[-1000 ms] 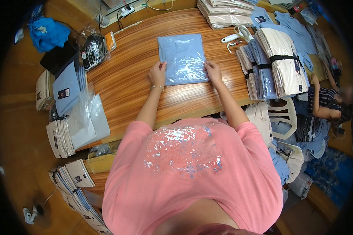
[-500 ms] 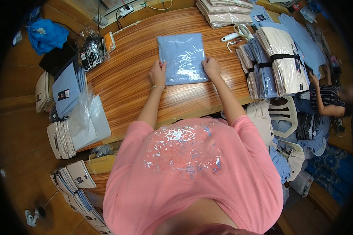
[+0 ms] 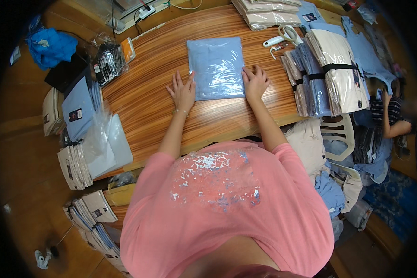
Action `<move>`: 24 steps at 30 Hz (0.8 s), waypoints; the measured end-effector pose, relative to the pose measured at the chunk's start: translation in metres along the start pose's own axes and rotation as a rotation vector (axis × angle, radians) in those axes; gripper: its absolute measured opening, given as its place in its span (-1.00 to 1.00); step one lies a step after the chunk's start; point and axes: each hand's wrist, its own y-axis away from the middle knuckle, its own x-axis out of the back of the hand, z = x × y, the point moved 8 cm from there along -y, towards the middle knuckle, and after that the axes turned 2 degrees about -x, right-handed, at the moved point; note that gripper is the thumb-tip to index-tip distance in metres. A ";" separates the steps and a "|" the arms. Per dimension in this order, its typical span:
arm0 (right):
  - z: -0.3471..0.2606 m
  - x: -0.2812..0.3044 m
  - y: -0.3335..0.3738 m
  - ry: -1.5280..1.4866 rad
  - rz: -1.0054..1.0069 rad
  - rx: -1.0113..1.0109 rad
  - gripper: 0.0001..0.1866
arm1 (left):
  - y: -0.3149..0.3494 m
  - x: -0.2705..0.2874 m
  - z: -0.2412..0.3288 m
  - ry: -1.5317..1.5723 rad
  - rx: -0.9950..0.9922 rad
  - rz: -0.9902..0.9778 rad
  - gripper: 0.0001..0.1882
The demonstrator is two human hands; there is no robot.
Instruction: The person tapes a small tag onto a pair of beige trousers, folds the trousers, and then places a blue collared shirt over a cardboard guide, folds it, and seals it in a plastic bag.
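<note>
A folded light-blue garment in a shiny clear plastic bag (image 3: 216,67) lies flat in front of me on the wood-grain table (image 3: 148,92). My left hand (image 3: 184,92) rests at the bag's left edge, fingers spread over the tabletop and the thumb side against the plastic. At the right edge, my right hand (image 3: 256,84) has its fingers apart, with the thumb side touching the bag. Neither hand grips anything.
Bundled bagged garments (image 3: 331,69) stand at the right, beside scissors (image 3: 289,34). More bagged stacks (image 3: 266,16) lie at the far edge. Left are clear plastic bags (image 3: 97,143), blue garments (image 3: 78,109) and black tags (image 3: 109,62). Another person (image 3: 391,116) handles blue cloth at far right.
Both hands have loosened from the bag's side edges, and their fingers have spread out. The bag stays nearly in place. At far right, the other person's arm and blue cloth have shifted.
</note>
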 end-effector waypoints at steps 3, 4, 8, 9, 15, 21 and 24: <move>0.010 -0.009 0.006 0.131 -0.120 0.027 -0.63 | 0.005 -0.008 -0.004 -0.100 0.010 -0.070 -0.53; 0.014 -0.013 0.008 0.137 -0.125 0.042 -0.62 | 0.004 -0.008 -0.003 -0.123 0.025 -0.092 -0.52; 0.015 -0.016 0.011 0.150 -0.295 0.032 -0.50 | 0.002 -0.008 -0.004 -0.119 0.044 -0.183 -0.51; 0.013 -0.016 0.007 0.152 -0.363 0.007 -0.46 | -0.003 -0.004 -0.004 -0.074 0.063 -0.213 -0.50; -0.093 -0.002 0.031 -0.179 -0.221 0.321 -0.31 | 0.000 0.002 0.031 0.339 -0.182 0.006 -0.40; -0.073 -0.028 0.042 0.023 -0.398 0.396 -0.28 | 0.011 -0.020 0.034 0.055 -0.251 -0.015 -0.36; -0.038 -0.025 0.038 0.034 -0.420 0.359 -0.24 | 0.010 -0.023 0.039 0.024 -0.248 -0.018 -0.36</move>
